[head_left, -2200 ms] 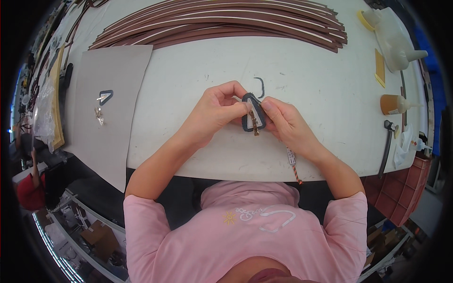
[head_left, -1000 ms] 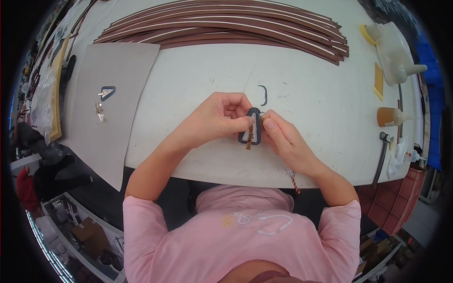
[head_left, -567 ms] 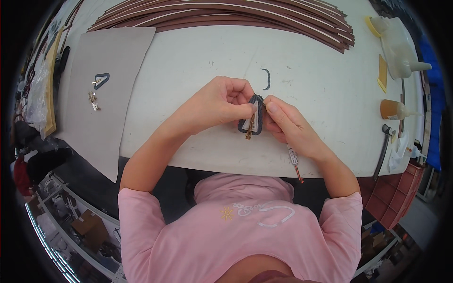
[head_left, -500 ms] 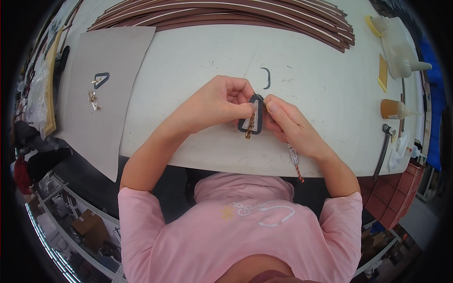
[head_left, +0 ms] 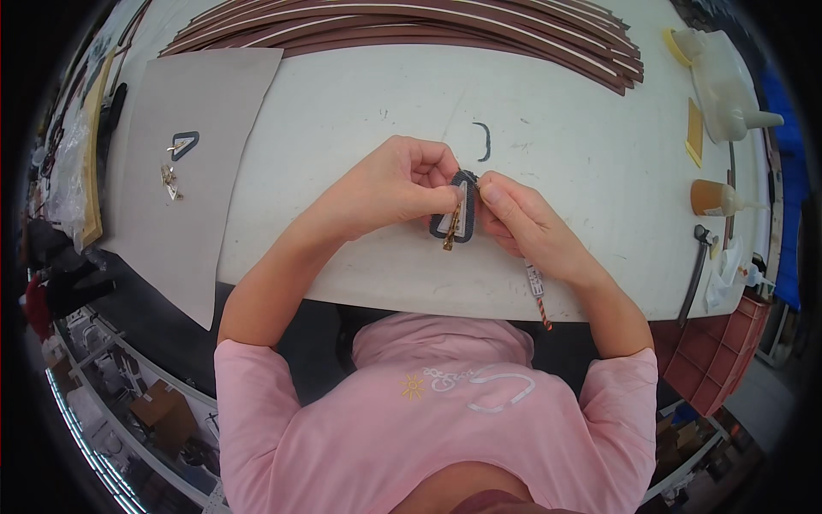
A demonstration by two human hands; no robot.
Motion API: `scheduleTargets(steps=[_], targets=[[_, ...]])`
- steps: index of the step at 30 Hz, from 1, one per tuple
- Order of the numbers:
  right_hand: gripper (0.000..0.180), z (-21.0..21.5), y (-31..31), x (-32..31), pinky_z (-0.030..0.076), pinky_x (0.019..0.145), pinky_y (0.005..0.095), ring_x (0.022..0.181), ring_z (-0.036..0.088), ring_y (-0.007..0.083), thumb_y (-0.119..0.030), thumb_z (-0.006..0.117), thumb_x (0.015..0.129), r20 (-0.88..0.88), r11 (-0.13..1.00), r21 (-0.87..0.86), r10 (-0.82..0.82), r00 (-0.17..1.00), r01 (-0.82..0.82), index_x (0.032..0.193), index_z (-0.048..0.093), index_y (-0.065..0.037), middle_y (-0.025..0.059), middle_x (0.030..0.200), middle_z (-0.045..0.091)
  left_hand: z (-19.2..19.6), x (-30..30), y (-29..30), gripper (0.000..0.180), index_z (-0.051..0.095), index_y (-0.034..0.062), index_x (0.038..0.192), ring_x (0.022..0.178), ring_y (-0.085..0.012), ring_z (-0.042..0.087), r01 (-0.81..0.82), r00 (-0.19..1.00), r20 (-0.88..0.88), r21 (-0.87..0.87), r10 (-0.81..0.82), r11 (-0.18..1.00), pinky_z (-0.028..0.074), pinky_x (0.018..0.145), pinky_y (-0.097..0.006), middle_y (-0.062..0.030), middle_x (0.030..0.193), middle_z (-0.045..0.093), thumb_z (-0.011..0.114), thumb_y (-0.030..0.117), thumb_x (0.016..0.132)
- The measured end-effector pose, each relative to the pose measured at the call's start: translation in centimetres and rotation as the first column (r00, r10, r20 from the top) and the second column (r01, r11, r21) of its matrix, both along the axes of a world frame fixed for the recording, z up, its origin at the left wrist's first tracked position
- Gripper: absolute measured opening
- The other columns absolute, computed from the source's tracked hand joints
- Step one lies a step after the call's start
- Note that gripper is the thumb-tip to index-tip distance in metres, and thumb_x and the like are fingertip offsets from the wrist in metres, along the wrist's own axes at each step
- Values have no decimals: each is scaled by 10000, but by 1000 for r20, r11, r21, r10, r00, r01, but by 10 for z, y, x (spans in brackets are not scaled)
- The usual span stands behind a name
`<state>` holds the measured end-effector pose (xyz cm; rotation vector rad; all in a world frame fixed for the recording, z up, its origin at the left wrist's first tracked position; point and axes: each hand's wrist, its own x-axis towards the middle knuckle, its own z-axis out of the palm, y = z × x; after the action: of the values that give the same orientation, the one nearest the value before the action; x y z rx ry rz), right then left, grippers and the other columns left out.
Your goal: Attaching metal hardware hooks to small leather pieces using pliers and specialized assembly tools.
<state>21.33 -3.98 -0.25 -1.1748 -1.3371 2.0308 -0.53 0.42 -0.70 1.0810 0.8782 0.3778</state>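
Note:
Near the front edge of the white table, my left hand (head_left: 398,190) pinches a dark blue, rounded triangular hair clip (head_left: 465,230) between thumb and fingers. It has a pale inner triangle and a gold metal clip (head_left: 449,241) along its face, pointing toward me. My right hand (head_left: 531,224) is closed close to the clip's upper right edge, its thumb and forefinger pinched by a dark bit there. A slim tool (head_left: 536,284) with a white printed wrap and an orange striped end sticks out below that hand. Its working tip is hidden.
On a grey sheet (head_left: 193,231) at left lie another triangular clip (head_left: 184,145) and loose gold clips (head_left: 170,183). A dark curved strip (head_left: 485,141) lies beyond my hands. Brown strips (head_left: 402,30) are stacked at the back; bottles (head_left: 712,198) and a red crate (head_left: 715,355) stand at right.
The hair clip has shifted very slightly to the left. My right fingers have drawn a little away from its edge, with the dark bit showing more between them.

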Motion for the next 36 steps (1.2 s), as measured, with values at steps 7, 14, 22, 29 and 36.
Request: scheduleTargets(steps=[7, 14, 22, 29, 36], targets=[[356, 1, 3, 3, 272, 527, 213, 606, 297, 43, -304, 361, 1071, 15, 999, -39, 24, 1000, -23, 894, 534, -48, -53, 699, 361, 1, -1, 1, 96, 610, 47, 839, 644, -19, 529, 6, 1000, 2, 6, -6, 1000, 439, 604, -179, 33, 723, 607, 687, 104, 832], [351, 4, 3, 6, 269, 517, 205, 589, 299, 35, -313, 374, 1064, 27, 996, -66, 54, 998, -52, 909, 560, -58, -60, 695, 366, 5, -3, 2, 79, 619, 39, 840, 650, -14, 524, 59, 998, -11, 14, -59, 998, 421, 609, -179, 40, 712, 599, 676, 90, 824], [333, 4, 6, 13, 273, 518, 203, 591, 311, 34, -312, 394, 1056, 55, 990, -63, 130, 990, -127, 905, 577, -79, -57, 697, 388, 1, -4, 2, 106, 627, 18, 822, 618, -29, 528, 97, 995, 13, 29, -97, 995, 392, 551, -191, 12, 687, 619, 683, 103, 797], [336, 6, 10, 14, 201, 472, 192, 546, 247, 11, -330, 376, 1059, 65, 981, -54, 191, 980, -187, 887, 538, -90, -93, 657, 333, 3, -8, 6, 104, 633, 24, 825, 619, -33, 542, 170, 985, 0, 34, -170, 985, 397, 561, -195, 7, 691, 633, 682, 110, 793], [346, 4, 13, 19, 258, 502, 208, 567, 297, 35, -342, 423, 1045, 40, 965, -64, 258, 965, -255, 881, 580, -82, -72, 643, 364, 5, -11, 9, 78, 628, 25, 831, 629, -20, 515, 223, 975, 3, -41, -223, 974, 406, 583, -179, 40, 704, 598, 674, 76, 794]])
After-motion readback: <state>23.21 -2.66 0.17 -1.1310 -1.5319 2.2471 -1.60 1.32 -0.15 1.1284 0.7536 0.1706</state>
